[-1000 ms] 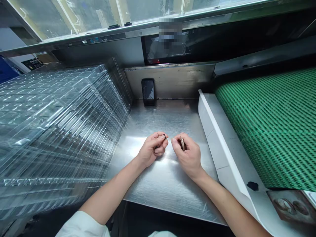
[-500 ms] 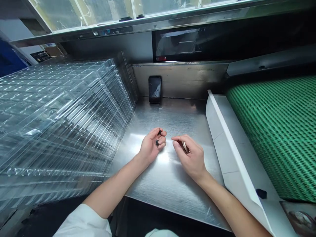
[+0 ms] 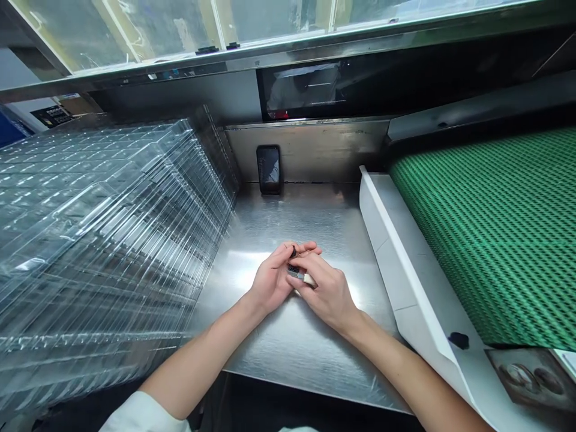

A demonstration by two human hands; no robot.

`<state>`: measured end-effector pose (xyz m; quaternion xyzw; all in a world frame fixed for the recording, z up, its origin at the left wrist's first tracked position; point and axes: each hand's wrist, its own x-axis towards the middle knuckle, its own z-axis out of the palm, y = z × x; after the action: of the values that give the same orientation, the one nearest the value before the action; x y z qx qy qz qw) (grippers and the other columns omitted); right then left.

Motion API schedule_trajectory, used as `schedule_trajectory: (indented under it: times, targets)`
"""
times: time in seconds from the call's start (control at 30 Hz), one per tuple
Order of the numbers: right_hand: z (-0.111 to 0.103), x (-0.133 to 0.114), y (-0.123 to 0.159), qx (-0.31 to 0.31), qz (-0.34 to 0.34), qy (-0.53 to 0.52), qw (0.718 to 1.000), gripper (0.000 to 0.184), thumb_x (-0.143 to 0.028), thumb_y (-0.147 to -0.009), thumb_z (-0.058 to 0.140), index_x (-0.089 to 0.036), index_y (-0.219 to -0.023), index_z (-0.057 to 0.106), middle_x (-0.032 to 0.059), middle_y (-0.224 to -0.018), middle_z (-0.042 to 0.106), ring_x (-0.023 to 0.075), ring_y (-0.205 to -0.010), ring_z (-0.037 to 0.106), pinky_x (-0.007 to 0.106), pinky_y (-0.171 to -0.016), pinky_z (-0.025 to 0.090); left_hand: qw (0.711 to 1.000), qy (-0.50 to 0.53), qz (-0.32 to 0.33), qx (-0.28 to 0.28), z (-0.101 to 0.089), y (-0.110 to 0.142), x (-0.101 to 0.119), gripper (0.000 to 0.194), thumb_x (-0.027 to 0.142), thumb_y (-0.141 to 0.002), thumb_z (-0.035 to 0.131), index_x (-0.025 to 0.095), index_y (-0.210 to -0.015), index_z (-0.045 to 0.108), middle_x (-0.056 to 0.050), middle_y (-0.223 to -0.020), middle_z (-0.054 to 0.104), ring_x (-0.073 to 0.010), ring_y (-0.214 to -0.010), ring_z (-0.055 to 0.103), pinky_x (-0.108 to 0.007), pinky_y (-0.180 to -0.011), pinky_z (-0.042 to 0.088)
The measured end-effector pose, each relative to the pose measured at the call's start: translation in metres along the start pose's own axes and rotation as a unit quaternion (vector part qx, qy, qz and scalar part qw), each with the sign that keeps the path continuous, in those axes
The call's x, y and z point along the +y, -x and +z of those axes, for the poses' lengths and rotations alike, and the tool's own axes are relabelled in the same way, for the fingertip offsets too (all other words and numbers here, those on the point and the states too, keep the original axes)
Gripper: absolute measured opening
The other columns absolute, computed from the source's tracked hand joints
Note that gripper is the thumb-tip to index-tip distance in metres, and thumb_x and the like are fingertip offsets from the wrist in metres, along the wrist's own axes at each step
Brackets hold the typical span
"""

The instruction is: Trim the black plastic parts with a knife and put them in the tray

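Observation:
Over the steel table, my left hand (image 3: 272, 281) is cupped palm up, its thumb and fingers closed on a small black part (image 3: 293, 251). My right hand (image 3: 324, 291) reaches in from the right, and its fingertips meet the left fingers. A small pale piece (image 3: 309, 279) shows in the right grip, beside a dark grey piece (image 3: 294, 272) between the two hands. Which hand bears the dark grey piece I cannot tell. Fingers partly cover all these small parts, so their exact kind is unclear.
Tall stacks of clear plastic trays (image 3: 148, 174) stand on the left. A phone (image 3: 269, 170) leans against the back wall of the steel table (image 3: 310, 216). On the right, a white guard (image 3: 396, 264) separates the table from a green conveyor belt (image 3: 504, 222).
My right hand has moved left to meet my left hand; they were apart before. The whole view has shifted slightly, with the scene sliding left.

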<state>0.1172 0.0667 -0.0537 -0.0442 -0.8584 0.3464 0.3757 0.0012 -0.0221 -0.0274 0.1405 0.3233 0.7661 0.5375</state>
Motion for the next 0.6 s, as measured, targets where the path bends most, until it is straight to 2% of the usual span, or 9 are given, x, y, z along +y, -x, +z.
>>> schedule_trajectory:
  times: [0.1,0.17,0.27,0.37,0.4,0.47,0.53,0.6]
  targets:
    - [-0.001,-0.003,-0.002,0.013,-0.008,-0.019,1.0,0.011,-0.022,-0.105,0.062,-0.021,-0.115,0.065,0.0047,-0.101,0.066,0.0194,-0.088,0.066,0.029,-0.073,0.052,1.0,0.006,0.009,0.001,-0.002,-0.003,0.001,0.012,0.026,-0.092,0.071,0.015,-0.088,0.068,-0.012,-0.122,0.071,-0.0281,-0.129,0.063,-0.038,-0.112,0.046]
    - [-0.003,-0.004,-0.004,0.022,-0.015,-0.036,0.999,0.009,-0.019,-0.105,0.06,-0.022,-0.112,0.065,0.0041,-0.099,0.066,0.019,-0.088,0.065,0.029,-0.075,0.051,1.0,0.009,0.014,0.015,-0.003,-0.005,0.002,0.012,0.025,-0.09,0.071,0.015,-0.085,0.066,-0.012,-0.116,0.072,-0.0257,-0.119,0.067,-0.036,-0.105,0.05]
    - [-0.006,-0.005,-0.007,0.053,-0.015,-0.062,0.997,0.01,-0.016,-0.103,0.063,-0.022,-0.11,0.065,0.0028,-0.095,0.065,0.018,-0.086,0.063,0.03,-0.077,0.05,0.998,-0.017,0.046,0.044,-0.003,-0.008,0.004,0.01,0.023,-0.087,0.069,0.015,-0.083,0.064,-0.009,-0.099,0.07,-0.0185,-0.091,0.069,-0.029,-0.083,0.055]
    - [-0.007,-0.01,-0.006,0.073,-0.036,-0.057,0.995,0.013,-0.015,-0.103,0.063,-0.022,-0.114,0.065,0.002,-0.091,0.063,0.0167,-0.079,0.06,0.029,-0.07,0.046,0.992,-0.048,0.084,0.075,-0.003,-0.009,0.015,0.01,0.024,-0.086,0.067,0.016,-0.083,0.061,-0.005,-0.087,0.064,-0.0124,-0.069,0.059,-0.023,-0.06,0.047]
    - [-0.006,-0.012,-0.004,0.056,-0.054,-0.046,0.996,0.012,-0.015,-0.104,0.061,-0.021,-0.113,0.065,0.0019,-0.09,0.063,0.0165,-0.076,0.058,0.028,-0.068,0.044,0.989,-0.052,0.1,0.092,-0.004,-0.01,0.022,0.01,0.024,-0.086,0.066,0.017,-0.082,0.06,-0.004,-0.084,0.062,-0.0111,-0.064,0.055,-0.022,-0.055,0.044]
    - [-0.002,-0.019,0.002,-0.017,-0.103,0.005,0.994,0.013,-0.014,-0.105,0.052,-0.019,-0.106,0.064,0.0011,-0.084,0.059,0.0159,-0.068,0.053,0.03,-0.061,0.039,0.98,-0.047,0.141,0.135,-0.006,-0.01,0.037,0.011,0.024,-0.086,0.065,0.017,-0.08,0.058,-0.002,-0.08,0.059,-0.009,-0.057,0.049,-0.02,-0.05,0.037]
    - [0.005,-0.026,0.01,-0.105,-0.157,0.078,0.979,0.024,-0.011,-0.105,0.043,-0.018,-0.096,0.064,0.0002,-0.078,0.054,0.016,-0.06,0.044,0.032,-0.056,0.031,0.965,-0.034,0.19,0.18,-0.011,-0.011,0.055,0.012,0.023,-0.087,0.063,0.017,-0.079,0.057,0.0,-0.076,0.056,-0.0078,-0.053,0.045,-0.019,-0.046,0.033]
    - [0.013,-0.031,0.018,-0.167,-0.198,0.136,0.956,0.032,-0.008,-0.104,0.037,-0.017,-0.088,0.063,0.0002,-0.076,0.05,0.0167,-0.058,0.038,0.035,-0.054,0.025,0.948,-0.017,0.229,0.218,-0.018,-0.011,0.069,0.012,0.022,-0.089,0.06,0.018,-0.078,0.056,0.001,-0.073,0.054,-0.0076,-0.051,0.042,-0.019,-0.044,0.03]
